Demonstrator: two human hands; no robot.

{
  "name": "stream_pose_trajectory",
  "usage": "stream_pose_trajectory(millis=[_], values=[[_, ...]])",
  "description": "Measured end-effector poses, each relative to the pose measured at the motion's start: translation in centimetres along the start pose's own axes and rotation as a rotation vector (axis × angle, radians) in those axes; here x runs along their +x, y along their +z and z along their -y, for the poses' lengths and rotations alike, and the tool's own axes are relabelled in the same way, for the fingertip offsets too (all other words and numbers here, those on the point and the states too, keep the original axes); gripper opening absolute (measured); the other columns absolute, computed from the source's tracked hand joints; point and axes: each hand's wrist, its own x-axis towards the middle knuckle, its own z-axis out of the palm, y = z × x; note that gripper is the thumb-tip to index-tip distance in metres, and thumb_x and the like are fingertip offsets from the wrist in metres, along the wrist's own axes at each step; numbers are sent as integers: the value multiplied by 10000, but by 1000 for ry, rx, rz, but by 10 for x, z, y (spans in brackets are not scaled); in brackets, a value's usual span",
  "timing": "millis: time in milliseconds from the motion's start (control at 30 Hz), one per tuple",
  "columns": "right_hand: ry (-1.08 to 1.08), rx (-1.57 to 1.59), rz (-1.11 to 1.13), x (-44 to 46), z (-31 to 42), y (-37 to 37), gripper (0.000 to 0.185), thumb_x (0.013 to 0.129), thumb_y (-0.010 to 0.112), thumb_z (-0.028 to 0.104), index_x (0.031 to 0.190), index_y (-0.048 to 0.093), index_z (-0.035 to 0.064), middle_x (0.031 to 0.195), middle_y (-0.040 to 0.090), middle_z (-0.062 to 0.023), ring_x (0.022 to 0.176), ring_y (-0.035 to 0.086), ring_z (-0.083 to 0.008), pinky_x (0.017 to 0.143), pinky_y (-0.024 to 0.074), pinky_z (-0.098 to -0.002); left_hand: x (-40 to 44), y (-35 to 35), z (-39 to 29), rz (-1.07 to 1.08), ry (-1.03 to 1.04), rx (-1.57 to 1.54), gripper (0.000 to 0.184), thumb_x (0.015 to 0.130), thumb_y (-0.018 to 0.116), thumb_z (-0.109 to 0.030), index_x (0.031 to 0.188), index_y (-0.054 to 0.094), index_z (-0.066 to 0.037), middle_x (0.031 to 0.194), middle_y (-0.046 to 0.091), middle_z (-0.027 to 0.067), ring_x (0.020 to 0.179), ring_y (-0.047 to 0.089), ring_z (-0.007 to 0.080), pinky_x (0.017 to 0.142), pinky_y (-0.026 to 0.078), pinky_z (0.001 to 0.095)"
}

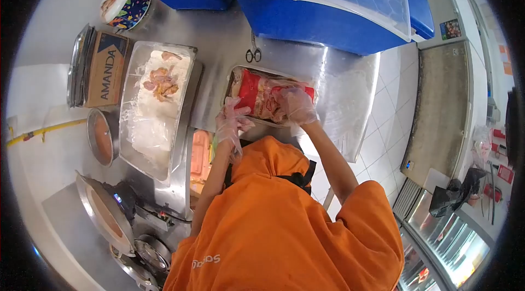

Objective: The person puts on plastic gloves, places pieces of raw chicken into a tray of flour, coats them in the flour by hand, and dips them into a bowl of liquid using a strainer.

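Note:
A red and clear plastic bag of raw meat (266, 94), seemingly chicken pieces, lies in a shallow metal tray (232, 80) on the steel table. My right hand (297, 106), in a clear disposable glove, is over the right part of the bag with its fingers curled onto the plastic; the fingertips are partly hidden. At the tray's near left corner is my left hand (234, 120), also gloved. Its fingers are spread beside the bag, and nothing shows in them. Black-handled scissors (253, 55) rest on the table beyond the tray.
To the left, a large tray of white flour (143, 137) holds several chicken pieces (162, 84). Blue coolers (311, 23) stand along the back. A cardboard box (109, 69), a metal bowl (102, 137) and a patterned tub (134, 8) are further left. An orange container (200, 154) sits below table level.

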Motion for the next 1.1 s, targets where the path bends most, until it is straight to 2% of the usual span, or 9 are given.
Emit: stream_pose_trajectory(millis=[167,267,367,467,567,700,867,967,1100], values=[[-14,-126,59,-10,-19,81,466,870,573,178,1333,537,139,978,670,-113,930,644,-289,774,525,-404,8,-7,28,-55,174,81,459,1000,501,-370,1351,502,-75,1037,694,173,495,621,170,391,445,266],[-188,32,-432,12,8,27,529,908,515,154,1433,446,162,1076,673,-138,997,642,-277,865,492,-401,11,3,13,-67,217,508,460,982,536,-343,1348,518,-65,1080,688,154,498,625,162,414,473,287],[-107,272,-76,24,6,27,509,910,509,162,1416,456,155,1147,661,-155,1054,632,-278,984,416,-450,24,14,1,91,385,864,453,966,549,-308,1335,531,-46,1142,672,169,675,697,241,598,558,345],[-86,114,114,39,0,32,482,902,517,179,1382,483,155,1174,652,-141,1059,627,-277,1013,392,-464,53,16,31,41,895,1099,428,962,543,-284,1311,548,-36,1179,655,182,930,688,322,837,541,387],[-159,81,17,42,1,30,441,890,537,205,1328,525,157,1138,665,-120,1057,627,-281,950,450,-442,48,20,24,57,611,1015,426,964,533,-274,1314,540,-31,1206,638,193,1141,592,370,992,456,404],[-79,166,-57,26,0,55,398,876,549,216,1270,562,157,1048,676,-116,1042,629,-285,894,481,-414,50,9,24,146,584,759,496,981,498,-368,1352,490,-39,1215,652,149,812,681,286,736,545,375],[133,154,-89,24,0,78,341,855,559,189,1169,593,61,980,672,-151,955,641,-315,889,483,-420,37,11,21,188,255,225,584,977,486,-489,1368,454,-57,1213,661,72,450,558,133,422,462,279],[-124,-208,-399,25,-3,79,314,824,590,165,1109,596,33,953,670,-163,903,644,-325,857,486,-425,44,6,23,166,249,239,609,951,568,-450,1372,429,-33,1164,669,103,484,590,164,446,482,279],[47,200,-307,20,-7,86,192,821,599,165,978,590,54,847,638,-160,846,631,-346,778,490,-431,36,12,17,89,184,58,662,912,656,-408,1392,407,-26,1055,672,128,559,638,187,504,533,281]])
